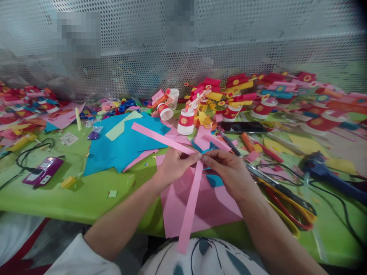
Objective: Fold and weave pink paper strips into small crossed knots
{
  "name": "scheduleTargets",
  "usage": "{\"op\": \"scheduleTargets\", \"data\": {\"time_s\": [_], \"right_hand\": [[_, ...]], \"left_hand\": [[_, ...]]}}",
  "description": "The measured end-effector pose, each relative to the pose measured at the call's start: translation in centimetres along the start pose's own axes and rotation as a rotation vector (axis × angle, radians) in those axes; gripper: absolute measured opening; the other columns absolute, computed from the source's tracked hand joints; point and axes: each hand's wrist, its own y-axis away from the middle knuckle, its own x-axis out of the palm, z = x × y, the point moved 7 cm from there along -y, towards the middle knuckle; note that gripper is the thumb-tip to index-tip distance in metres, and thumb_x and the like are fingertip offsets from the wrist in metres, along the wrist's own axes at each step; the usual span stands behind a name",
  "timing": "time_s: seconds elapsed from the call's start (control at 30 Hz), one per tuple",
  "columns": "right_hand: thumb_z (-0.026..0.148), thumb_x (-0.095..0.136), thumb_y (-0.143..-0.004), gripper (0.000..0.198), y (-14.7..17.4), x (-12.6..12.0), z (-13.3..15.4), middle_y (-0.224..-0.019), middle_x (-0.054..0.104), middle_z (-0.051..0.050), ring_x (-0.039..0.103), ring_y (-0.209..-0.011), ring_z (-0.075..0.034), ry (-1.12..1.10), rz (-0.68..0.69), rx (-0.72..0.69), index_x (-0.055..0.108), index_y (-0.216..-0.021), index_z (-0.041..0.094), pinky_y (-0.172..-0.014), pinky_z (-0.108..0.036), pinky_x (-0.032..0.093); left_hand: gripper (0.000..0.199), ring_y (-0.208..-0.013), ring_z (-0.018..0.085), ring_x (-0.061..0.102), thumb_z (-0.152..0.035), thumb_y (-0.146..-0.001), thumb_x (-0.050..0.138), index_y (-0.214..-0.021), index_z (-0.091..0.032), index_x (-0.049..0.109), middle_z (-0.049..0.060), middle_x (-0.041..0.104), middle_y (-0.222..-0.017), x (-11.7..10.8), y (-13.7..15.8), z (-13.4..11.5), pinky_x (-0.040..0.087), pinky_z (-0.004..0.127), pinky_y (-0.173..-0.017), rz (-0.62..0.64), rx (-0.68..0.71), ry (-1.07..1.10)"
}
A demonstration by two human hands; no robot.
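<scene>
1. Along your left edge of the green worktop (17, 200) lies a purple device (47, 170) with a black cable (25, 153) plugged into it.
2. Nearer your front edge, you have a small yellow piece (68, 182) and a pale green square (112, 194).
3. Left of the middle, you see overlapping blue sheets (103, 147), with a small bag with purple contents (94, 133) just beside them.
4. Decorated red-and-white cups (186, 121) run from your far edge's middle toward the far right corner.
5. Toward your right edge lie scissors (282, 190) and a dark blue glue gun (329, 173).
6. Beyond your far edge stands a perforated panel (129, 46).
</scene>
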Motion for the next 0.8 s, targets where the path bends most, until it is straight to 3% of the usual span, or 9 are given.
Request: {"op": "scheduleTargets", "data": {"time_s": [0.07,0.13,0.27,0.37,0.47,0.6,0.7,0.8], "right_hand": [[0.042,0.087,-0.072,0.026,-0.1,0.0,-0.1,-0.071,0.066,0.000,0.062,-0.068,-0.013,-0.010,0.018,0.003,0.076,-0.078,0.019,-0.064,-0.025,0.058],[0.040,0.087,-0.072,0.025,-0.2,-0.1,-0.3,-0.067,0.064,0.001,0.060,-0.066,-0.011,-0.056,0.037,0.020,0.075,-0.075,0.019,-0.062,-0.022,0.056],[0.035,0.089,-0.071,0.023,-0.1,0.1,-1.1,-0.066,0.063,0.001,0.059,-0.062,-0.009,-0.226,0.100,0.135,0.074,-0.073,0.018,-0.059,-0.017,0.055],[0.028,0.091,-0.068,0.022,0.1,0.5,-2.0,-0.069,0.065,0.001,0.059,-0.058,-0.007,-0.379,0.151,0.301,0.075,-0.078,0.016,-0.054,-0.015,0.054],[0.018,0.089,-0.068,0.019,0.4,0.8,-2.8,-0.069,0.064,0.001,0.059,-0.055,-0.006,-0.539,0.177,0.446,0.074,-0.080,0.015,-0.053,-0.013,0.055],[0.011,0.082,-0.071,0.019,1.1,2.2,-3.4,-0.069,0.061,0.003,0.059,-0.056,-0.005,-0.767,0.345,0.635,0.071,-0.086,0.015,-0.055,-0.010,0.056],[0.011,0.078,-0.076,0.016,1.9,3.1,-3.2,-0.070,0.059,0.004,0.058,-0.057,-0.003,-0.861,0.468,0.722,0.067,-0.087,0.015,-0.056,-0.007,0.055],[0.010,0.077,-0.076,0.017,2.3,3.5,-3.1,-0.071,0.059,0.005,0.057,-0.057,-0.001,-0.905,0.480,0.750,0.066,-0.088,0.016,-0.059,-0.005,0.055]], "left_hand": [[0.027,-0.064,0.011,0.054,-0.034,-0.085,0.072,-0.067,-0.015,0.065,-0.001,0.059,-0.066,0.0,0.1,-0.7,0.043,0.022,-0.059,-0.013,0.094,-0.089],[0.028,-0.062,0.010,0.053,-0.034,-0.084,0.072,-0.066,-0.014,0.064,-0.001,0.057,-0.063,-0.1,0.1,-0.9,0.042,0.022,-0.057,-0.034,0.105,-0.100],[0.028,-0.066,0.015,0.064,-0.038,-0.083,0.070,-0.075,-0.011,0.071,0.005,0.067,-0.069,0.4,0.3,0.0,0.054,0.030,-0.070,0.037,-0.102,0.150],[0.020,-0.070,0.017,0.067,-0.030,-0.081,0.070,-0.080,-0.011,0.074,0.007,0.071,-0.074,0.5,0.4,0.0,0.057,0.033,-0.076,0.060,-0.156,0.254],[0.015,-0.072,0.017,0.068,-0.021,-0.076,0.073,-0.089,-0.013,0.075,0.007,0.072,-0.081,0.3,0.4,-0.3,0.057,0.032,-0.074,0.043,-0.136,0.180],[0.022,-0.080,0.018,0.067,-0.028,-0.080,0.074,-0.098,-0.015,0.074,0.007,0.071,-0.090,0.5,0.3,-0.6,0.055,0.031,-0.073,0.091,-0.069,0.013],[0.020,-0.080,0.016,0.065,-0.033,-0.080,0.076,-0.091,-0.015,0.076,0.007,0.071,-0.093,0.6,0.3,-0.7,0.052,0.028,-0.072,0.126,-0.023,-0.020],[0.021,-0.073,0.014,0.063,-0.035,-0.075,0.080,-0.081,-0.015,0.076,0.005,0.071,-0.082,0.5,0.4,-0.7,0.050,0.028,-0.069,0.122,-0.030,0.067]]}}
